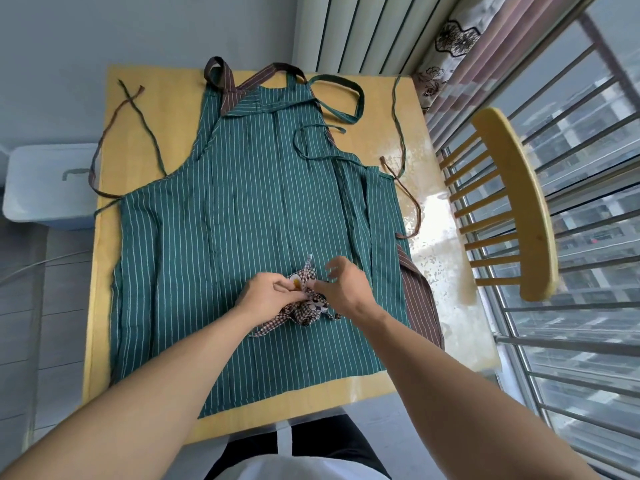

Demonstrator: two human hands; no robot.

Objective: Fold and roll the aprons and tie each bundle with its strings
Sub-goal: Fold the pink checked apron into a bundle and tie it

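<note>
Nearest the lens: two bare forearms reaching out over the counter (pixel 104 306). Left hand (pixel 268 294) pinching the checked apron bundle (pixel 301 311), fingers curled onto the cloth; right hand (pixel 343 289) pinching it from the other side with thumb and forefinger, remaining fingers spread and lifted. Bundle small, rumpled, resting on the lower middle of a green striped apron (pixel 249 209) spread flat. Likely mid-tie on the checked bundle: loose string ends trailing at its near side. Next probably calls for drawing the knot snug without letting the roll slacken, then setting it aside to free the green apron. Brown striped apron (pixel 417 292) peeking from beneath. Yellow wooden counter, glare at its right edge; wooden chair (pixel 519 209), barred window (pixel 588 306), curtain (pixel 450 46), pale bin (pixel 48 185) at left.
</note>
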